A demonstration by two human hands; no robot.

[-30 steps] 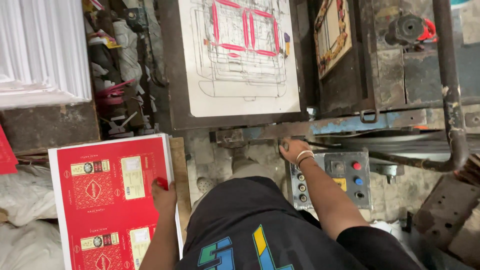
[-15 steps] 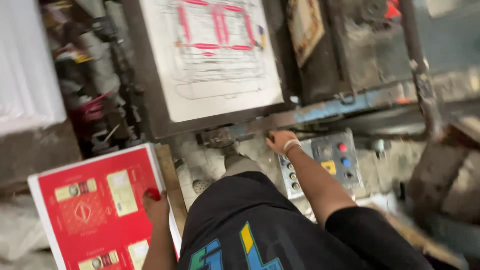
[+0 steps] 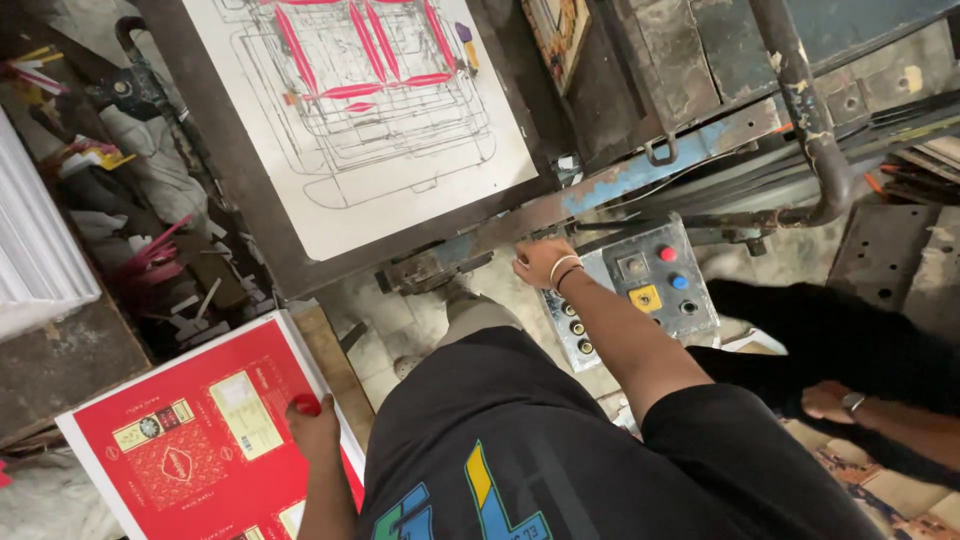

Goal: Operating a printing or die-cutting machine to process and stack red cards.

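Observation:
My left hand (image 3: 315, 430) rests at the right edge of a stack of red printed sheets (image 3: 190, 440), fingers curled on the top sheet, with a red cap on one fingertip. My right hand (image 3: 540, 262), with bands on the wrist, grips the blue-grey metal bar (image 3: 600, 190) along the lower edge of the machine's platen. A white sheet with red strips and drawn outlines (image 3: 370, 110) lies on that platen. A grey control box (image 3: 650, 285) with red, blue and yellow buttons sits just right of my right hand.
Another person's hand with a ring (image 3: 830, 400) and a dark sleeve (image 3: 830, 330) reach in at the right. A rusty pipe (image 3: 810, 110) curves down the upper right. Paper scraps and offcuts (image 3: 150, 250) lie at the left, beside a white stack (image 3: 40, 260).
The view has swung and tilted, so the machine appears skewed. Both my hands stay where they were. Another person's hand and sleeve have come into view at the right.

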